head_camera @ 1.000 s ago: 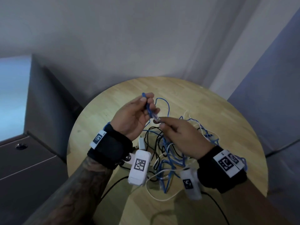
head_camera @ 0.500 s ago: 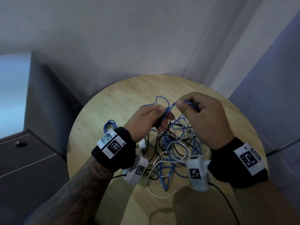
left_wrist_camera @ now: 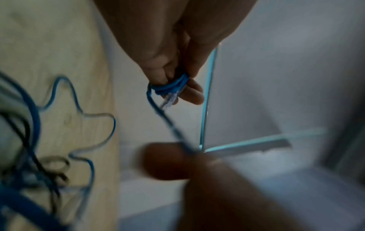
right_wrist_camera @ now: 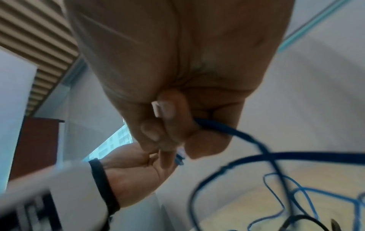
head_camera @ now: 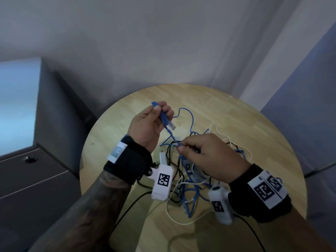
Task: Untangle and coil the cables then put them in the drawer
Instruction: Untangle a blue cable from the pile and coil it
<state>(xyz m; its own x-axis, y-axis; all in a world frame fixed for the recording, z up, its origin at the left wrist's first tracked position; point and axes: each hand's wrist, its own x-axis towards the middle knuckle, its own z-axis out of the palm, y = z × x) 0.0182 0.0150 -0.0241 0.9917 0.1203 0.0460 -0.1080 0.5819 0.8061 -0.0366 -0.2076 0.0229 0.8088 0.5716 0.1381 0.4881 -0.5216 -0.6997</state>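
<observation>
A tangle of blue, black and white cables (head_camera: pixel 190 175) lies on the round wooden table (head_camera: pixel 254 135). My left hand (head_camera: pixel 154 120) grips a small coil of the blue cable (head_camera: pixel 163 119), its clear plug (left_wrist_camera: pixel 169 97) sticking out below the fingers. From the coil the blue cable runs down to my right hand (head_camera: pixel 183 146), which pinches it between thumb and fingers (right_wrist_camera: pixel 171 137) just above the tangle. A white charger block (head_camera: pixel 162 158) lies under my left wrist. The drawer unit (head_camera: pixel 27 179) stands shut at the left.
A grey cabinet (head_camera: pixel 54 106) rises behind the drawer unit. Walls close in behind and to the right of the table. Loose white cable loops (head_camera: pixel 174 215) reach the table's near edge. Bare wood shows on the far (head_camera: pixel 181 95) and right parts.
My left hand has risen with the blue coil and plug. My right hand dropped from the high far side to pinch the blue cable lower, near the tangle.
</observation>
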